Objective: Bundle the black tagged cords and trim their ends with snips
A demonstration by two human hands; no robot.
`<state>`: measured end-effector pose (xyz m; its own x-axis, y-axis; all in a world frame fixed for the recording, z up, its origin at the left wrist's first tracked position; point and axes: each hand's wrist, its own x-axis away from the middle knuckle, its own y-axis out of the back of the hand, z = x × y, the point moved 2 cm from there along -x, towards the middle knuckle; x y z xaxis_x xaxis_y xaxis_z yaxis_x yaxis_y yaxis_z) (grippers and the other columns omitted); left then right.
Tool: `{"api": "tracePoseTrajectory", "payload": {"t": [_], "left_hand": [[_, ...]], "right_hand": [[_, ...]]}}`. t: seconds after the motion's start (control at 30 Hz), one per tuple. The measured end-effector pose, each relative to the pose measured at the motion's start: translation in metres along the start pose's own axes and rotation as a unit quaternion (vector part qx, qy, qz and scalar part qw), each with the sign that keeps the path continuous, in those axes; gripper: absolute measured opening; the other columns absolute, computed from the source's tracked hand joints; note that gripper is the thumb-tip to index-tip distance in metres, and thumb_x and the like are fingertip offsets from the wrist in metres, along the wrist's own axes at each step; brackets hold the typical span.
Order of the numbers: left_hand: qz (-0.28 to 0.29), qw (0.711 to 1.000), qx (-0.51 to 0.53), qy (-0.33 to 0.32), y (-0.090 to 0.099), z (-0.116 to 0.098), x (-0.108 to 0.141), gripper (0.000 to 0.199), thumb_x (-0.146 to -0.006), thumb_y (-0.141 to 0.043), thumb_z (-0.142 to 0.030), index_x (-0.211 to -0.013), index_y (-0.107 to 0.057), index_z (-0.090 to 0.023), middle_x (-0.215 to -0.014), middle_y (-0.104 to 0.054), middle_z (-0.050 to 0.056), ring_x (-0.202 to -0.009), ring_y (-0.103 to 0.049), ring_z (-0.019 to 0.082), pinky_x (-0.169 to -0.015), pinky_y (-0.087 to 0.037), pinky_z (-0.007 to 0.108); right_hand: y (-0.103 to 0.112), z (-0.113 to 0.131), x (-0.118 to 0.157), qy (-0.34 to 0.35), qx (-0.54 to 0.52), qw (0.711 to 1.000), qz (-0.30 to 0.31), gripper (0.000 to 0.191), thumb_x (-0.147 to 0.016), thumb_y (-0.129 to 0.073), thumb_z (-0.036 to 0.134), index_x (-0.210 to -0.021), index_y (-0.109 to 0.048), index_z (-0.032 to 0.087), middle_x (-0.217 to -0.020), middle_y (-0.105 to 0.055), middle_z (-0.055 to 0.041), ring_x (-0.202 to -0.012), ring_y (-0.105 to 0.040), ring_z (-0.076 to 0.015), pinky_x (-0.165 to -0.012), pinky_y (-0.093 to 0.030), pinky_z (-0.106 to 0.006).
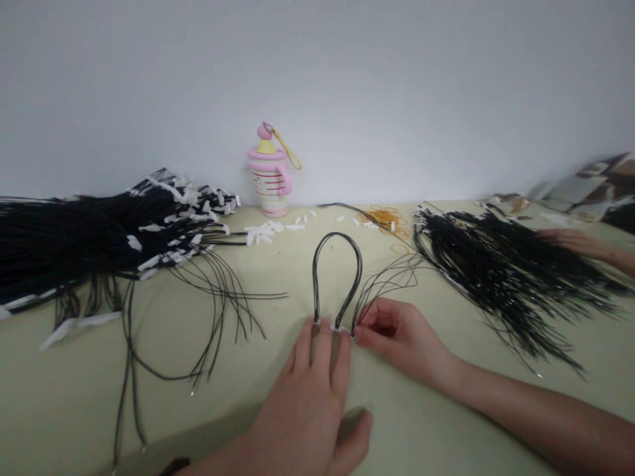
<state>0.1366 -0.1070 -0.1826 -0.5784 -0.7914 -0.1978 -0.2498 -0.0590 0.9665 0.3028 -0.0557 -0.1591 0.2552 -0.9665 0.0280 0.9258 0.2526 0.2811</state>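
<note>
Near the middle of the table, a bundle of thin black wires (338,235) stands in an arch, bent like an upside-down U. My left hand (307,396) lies flat with its fingers stretched forward, the fingertips resting on the lower ends of that arch, where bits of white show. Beside it, my right hand (397,334) pinches the end of another group of thin black wires (391,271) between thumb and index finger. Those wires fan up and to the right toward the pile there. The ends under my left fingertips are partly hidden.
A large heap of black wires (74,231) with white tags lies left; loose wires (223,297) trail from it. A pink-lidded cup (270,178) stands by the wall, near white scraps (268,230) and yellow rubber bands (389,218). Another person's hand (575,241) touches the right wire pile (486,271).
</note>
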Motion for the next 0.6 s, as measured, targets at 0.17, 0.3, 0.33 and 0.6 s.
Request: {"api": "tracePoseTrajectory", "payload": {"t": [0.17, 0.3, 0.33, 0.6], "left_hand": [[-0.003, 1.000, -0.001, -0.001, 0.0005, -0.0003, -0.0006, 0.075, -0.079, -0.048, -0.051, -0.139, -0.036, -0.006, -0.144, -0.029, 0.027, -0.133, -0.019, 0.046, -0.101, -0.033, 0.057], [-0.002, 1.000, -0.003, 0.004, 0.0013, -0.0010, -0.0017, 0.076, -0.078, -0.049, -0.049, -0.139, -0.036, -0.005, -0.142, -0.031, 0.028, -0.132, -0.021, 0.046, -0.101, -0.032, 0.057], [-0.003, 1.000, -0.002, 0.006, 0.0013, -0.0011, -0.0017, 0.076, -0.078, -0.049, -0.049, -0.139, -0.036, -0.006, -0.142, -0.031, 0.027, -0.132, -0.021, 0.046, -0.102, -0.032, 0.057], [0.000, 1.000, -0.001, -0.001, -0.0007, 0.0004, -0.0009, 0.076, -0.079, -0.048, -0.051, -0.138, -0.036, -0.005, -0.143, -0.030, 0.028, -0.132, -0.020, 0.047, -0.101, -0.031, 0.058]], "right_hand": [[0.0004, -0.0004, -0.0004, 0.022, 0.027, 0.999, 0.001, 0.013, -0.076, -0.062, 0.025, -0.071, -0.056, 0.015, -0.070, -0.061, -0.0017, -0.063, -0.055, -0.0101, -0.059, -0.045, -0.021], [0.0020, 0.0012, -0.0001, 0.076, 0.124, 0.989, -0.005, 0.014, -0.080, -0.057, 0.024, -0.069, -0.059, 0.015, -0.074, -0.065, -0.0034, -0.063, -0.056, -0.0107, -0.057, -0.043, -0.021], [0.0025, 0.0018, 0.0005, 0.093, 0.159, 0.983, -0.010, 0.016, -0.081, -0.056, 0.024, -0.068, -0.060, 0.015, -0.072, -0.065, -0.0029, -0.062, -0.055, -0.0105, -0.055, -0.042, -0.020], [0.0046, 0.0043, 0.0074, 0.158, 0.306, 0.938, -0.040, 0.017, -0.084, -0.054, 0.030, -0.083, -0.064, 0.016, -0.069, -0.065, -0.0018, -0.060, -0.058, -0.0106, -0.057, -0.045, -0.021]]}}
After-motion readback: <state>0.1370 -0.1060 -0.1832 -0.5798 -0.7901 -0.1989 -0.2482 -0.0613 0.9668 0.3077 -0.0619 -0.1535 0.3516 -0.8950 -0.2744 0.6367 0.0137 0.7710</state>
